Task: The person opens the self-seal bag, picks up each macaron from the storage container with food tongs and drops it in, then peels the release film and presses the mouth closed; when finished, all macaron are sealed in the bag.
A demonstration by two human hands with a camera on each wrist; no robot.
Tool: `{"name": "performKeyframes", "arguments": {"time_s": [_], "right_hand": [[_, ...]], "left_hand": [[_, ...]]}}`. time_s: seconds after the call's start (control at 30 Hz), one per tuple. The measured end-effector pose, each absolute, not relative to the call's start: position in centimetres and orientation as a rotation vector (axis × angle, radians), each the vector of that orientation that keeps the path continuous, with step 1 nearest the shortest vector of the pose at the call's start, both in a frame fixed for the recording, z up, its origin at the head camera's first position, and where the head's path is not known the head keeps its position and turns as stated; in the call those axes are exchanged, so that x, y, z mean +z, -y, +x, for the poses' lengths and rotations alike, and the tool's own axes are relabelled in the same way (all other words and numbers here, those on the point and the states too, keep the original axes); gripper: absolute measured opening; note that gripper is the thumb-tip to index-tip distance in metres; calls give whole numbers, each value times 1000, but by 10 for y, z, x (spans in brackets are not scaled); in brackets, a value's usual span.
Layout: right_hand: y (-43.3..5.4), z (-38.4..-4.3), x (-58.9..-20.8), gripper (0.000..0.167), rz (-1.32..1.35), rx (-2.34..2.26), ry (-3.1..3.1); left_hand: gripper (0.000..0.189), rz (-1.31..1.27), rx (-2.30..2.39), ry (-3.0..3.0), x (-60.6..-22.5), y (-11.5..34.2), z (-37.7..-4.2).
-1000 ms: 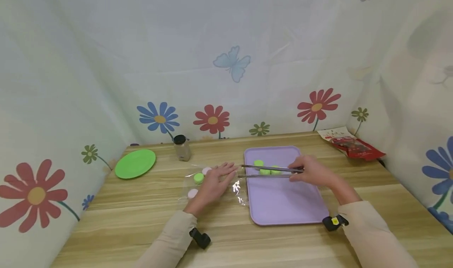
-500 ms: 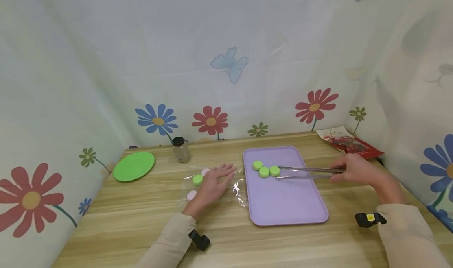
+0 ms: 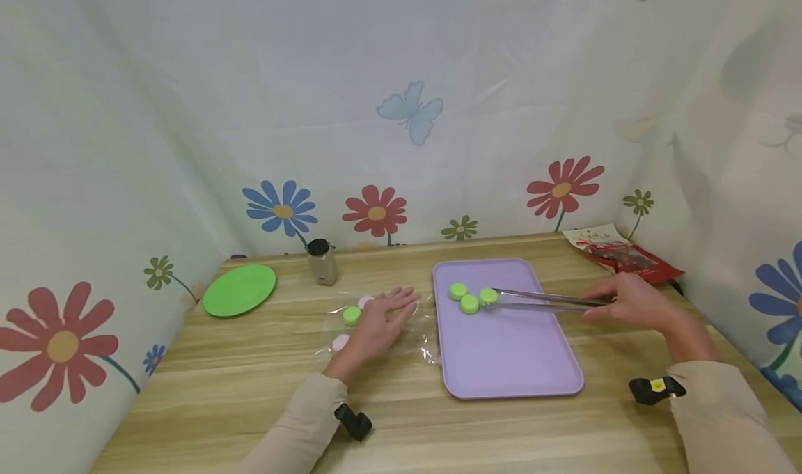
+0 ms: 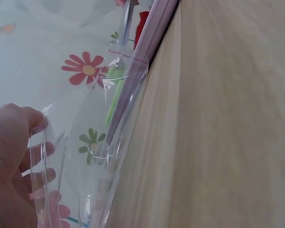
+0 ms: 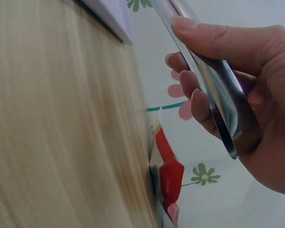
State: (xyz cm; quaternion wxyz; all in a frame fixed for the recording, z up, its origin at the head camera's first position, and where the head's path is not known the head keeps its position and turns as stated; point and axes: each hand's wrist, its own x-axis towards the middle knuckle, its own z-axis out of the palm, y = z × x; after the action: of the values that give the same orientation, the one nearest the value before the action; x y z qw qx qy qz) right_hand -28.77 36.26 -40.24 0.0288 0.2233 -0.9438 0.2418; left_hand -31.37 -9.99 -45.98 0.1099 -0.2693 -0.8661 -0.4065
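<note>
My left hand [image 3: 379, 324] lies over the clear plastic bag [image 3: 413, 345] left of the tray. In the left wrist view, thumb and fingers hold the bag's film [image 4: 99, 128] up off the table. A green macaron [image 3: 351, 315] and two pale pink macarons [image 3: 341, 342] are in the bag. My right hand [image 3: 633, 303] grips metal tongs [image 3: 545, 298] by their joined end, thumb against fingers in the right wrist view. The tong tips close around a green macaron [image 3: 488, 296] over the purple tray [image 3: 510, 362]. Beside it sit two more green macarons [image 3: 464, 298].
Behind the bag stands a jar [image 3: 322, 264] with a black lid. A green plate [image 3: 240, 290] lies at the back left. At the back right is a red and white food packet [image 3: 623, 253]. A flower-printed curtain [image 3: 313, 133] encloses the wooden table [image 3: 401, 425].
My right hand has drawn the tongs rightward, away from the bag and across the tray. Their arms have come together on the rightmost green macaron, which shifted slightly up in view. The left hand stays put.
</note>
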Motion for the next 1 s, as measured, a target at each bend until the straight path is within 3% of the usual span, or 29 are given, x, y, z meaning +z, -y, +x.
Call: {"name": "performKeyframes", "arguments": {"time_s": [0.2,0.4,1.0], "right_hand": [[-344,-288,-399,30,705,861,2907],[-301,-295,-402,26,888,916,2833],[-196,-315,-406,27,1186,808,2763]], "left_hand": [[31,-802,-1161,2532,-459,100,-313],[29,-828,-1118,2517,-458,99,-314],[30,-859,-1133,2516,-460,98,-315]]}}
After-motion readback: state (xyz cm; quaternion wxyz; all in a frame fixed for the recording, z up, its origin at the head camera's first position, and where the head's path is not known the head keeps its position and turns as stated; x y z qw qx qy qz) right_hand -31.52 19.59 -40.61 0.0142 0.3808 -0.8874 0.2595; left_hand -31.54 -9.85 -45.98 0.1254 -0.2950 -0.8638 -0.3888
